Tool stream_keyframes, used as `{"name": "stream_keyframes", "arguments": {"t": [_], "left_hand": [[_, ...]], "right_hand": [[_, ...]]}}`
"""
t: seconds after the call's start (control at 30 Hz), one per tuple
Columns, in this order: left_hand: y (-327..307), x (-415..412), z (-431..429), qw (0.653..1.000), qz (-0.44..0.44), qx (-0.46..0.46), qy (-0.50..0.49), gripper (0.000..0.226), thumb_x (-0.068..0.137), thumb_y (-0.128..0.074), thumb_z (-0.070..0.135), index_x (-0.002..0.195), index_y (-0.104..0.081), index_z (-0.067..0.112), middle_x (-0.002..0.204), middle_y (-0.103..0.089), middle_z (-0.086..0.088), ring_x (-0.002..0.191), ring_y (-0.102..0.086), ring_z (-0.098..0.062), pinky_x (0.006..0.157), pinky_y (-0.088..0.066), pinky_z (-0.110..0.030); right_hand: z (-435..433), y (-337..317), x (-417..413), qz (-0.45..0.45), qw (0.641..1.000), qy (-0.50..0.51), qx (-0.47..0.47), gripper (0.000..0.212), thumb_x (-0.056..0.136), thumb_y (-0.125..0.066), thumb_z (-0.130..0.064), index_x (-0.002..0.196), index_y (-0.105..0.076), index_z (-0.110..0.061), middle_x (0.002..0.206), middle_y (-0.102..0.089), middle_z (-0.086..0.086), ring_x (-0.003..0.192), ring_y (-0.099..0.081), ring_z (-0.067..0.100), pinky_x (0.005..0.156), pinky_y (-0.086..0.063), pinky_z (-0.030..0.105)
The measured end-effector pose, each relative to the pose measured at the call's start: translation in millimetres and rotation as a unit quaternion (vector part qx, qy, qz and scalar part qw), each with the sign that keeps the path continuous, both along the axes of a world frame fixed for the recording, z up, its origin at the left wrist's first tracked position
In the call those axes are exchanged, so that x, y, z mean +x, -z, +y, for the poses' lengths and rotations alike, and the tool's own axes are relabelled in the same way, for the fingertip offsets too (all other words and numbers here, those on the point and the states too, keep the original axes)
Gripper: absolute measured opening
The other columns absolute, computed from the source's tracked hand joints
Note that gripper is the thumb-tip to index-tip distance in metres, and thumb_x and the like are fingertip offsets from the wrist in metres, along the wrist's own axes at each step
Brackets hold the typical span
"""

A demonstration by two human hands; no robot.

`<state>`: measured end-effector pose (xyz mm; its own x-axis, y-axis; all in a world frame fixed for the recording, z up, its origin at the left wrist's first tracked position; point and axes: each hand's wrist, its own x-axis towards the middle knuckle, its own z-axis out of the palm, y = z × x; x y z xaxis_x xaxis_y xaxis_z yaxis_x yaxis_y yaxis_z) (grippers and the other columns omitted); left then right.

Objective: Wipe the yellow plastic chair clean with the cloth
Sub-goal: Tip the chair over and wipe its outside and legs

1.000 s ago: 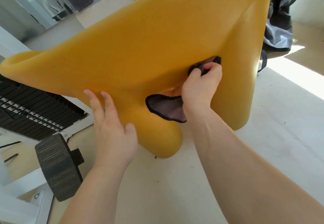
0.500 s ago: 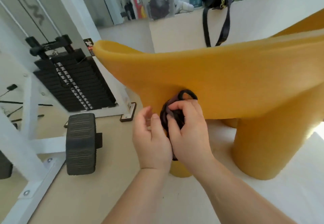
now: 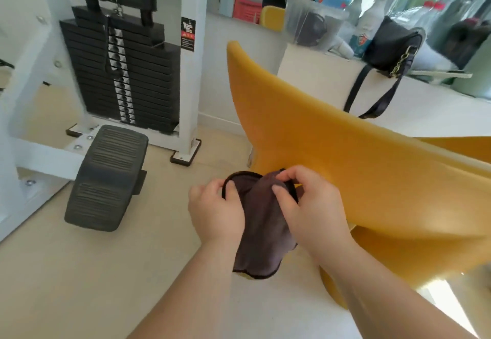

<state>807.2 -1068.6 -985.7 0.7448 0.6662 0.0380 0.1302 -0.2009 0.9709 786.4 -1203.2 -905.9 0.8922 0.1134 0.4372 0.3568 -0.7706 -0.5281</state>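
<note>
- Clear tub (image 3: 297,12) on the table (image 3: 438,105): contains a dark round object, not identifiable.
- Left hand (image 3: 215,211) and right hand (image 3: 310,206): each grip pinches the cloth (image 3: 263,232) at its upper edge.
- Cloth: hangs between both hands, just beside the yellow chair (image 3: 358,168).

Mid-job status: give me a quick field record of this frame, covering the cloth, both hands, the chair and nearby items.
cloth: dark brown cloth, bunched between both hands, lower end hanging
left hand: left hand grips its left edge
right hand: right hand pinches its upper edge
chair: yellow chair, just behind the hands
contact with chair: cannot tell
nearby: weight stack, black footplate, black handbag on the ledge
</note>
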Motion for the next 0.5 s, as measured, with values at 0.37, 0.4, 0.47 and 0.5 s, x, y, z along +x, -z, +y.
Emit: {"name": "stream_keyframes", "arguments": {"t": [0.37,0.4,0.47,0.5], "left_hand": [[-33.4,43.2,15.1,0.984,-0.136,-0.1,0.049,0.015,0.099,-0.057,0.027,0.098,-0.071,0.022,0.085,-0.072,0.009,0.083,-0.066,-0.014,0.078,-0.055,-0.038],[-34.9,45.1,12.6,0.981,-0.169,-0.078,0.058,0.014,0.099,-0.057,0.026,0.102,-0.071,0.023,0.089,-0.072,0.011,0.086,-0.066,-0.011,0.08,-0.055,-0.035],[-37.0,49.3,7.6,0.97,-0.232,-0.02,0.069,0.014,0.099,-0.059,0.022,0.105,-0.072,0.021,0.096,-0.072,0.012,0.092,-0.065,-0.007,0.083,-0.052,-0.023],[-39.3,51.9,5.7,0.963,-0.259,0.001,0.071,0.014,0.099,-0.06,0.02,0.105,-0.073,0.019,0.098,-0.071,0.011,0.094,-0.064,-0.006,0.084,-0.049,-0.018]], "right_hand": [[24.6,-37.5,5.2,-0.041,0.974,-0.004,-0.224,0.026,0.084,-0.079,-0.034,0.108,-0.073,-0.026,0.102,-0.063,-0.017,0.08,-0.061,0.005,0.067,-0.051,0.016],[24.3,-42.6,4.9,-0.037,0.966,-0.013,-0.257,0.028,0.084,-0.077,-0.038,0.109,-0.073,-0.026,0.104,-0.063,-0.017,0.078,-0.063,0.006,0.063,-0.054,0.02],[25.2,-54.0,5.3,-0.024,0.941,-0.03,-0.336,0.03,0.085,-0.073,-0.045,0.109,-0.073,-0.028,0.101,-0.064,-0.016,0.077,-0.064,0.009,0.06,-0.057,0.026],[26.0,-59.8,6.1,-0.024,0.923,-0.038,-0.382,0.028,0.085,-0.07,-0.047,0.108,-0.073,-0.03,0.096,-0.063,-0.016,0.079,-0.063,0.012,0.059,-0.056,0.028]]}}
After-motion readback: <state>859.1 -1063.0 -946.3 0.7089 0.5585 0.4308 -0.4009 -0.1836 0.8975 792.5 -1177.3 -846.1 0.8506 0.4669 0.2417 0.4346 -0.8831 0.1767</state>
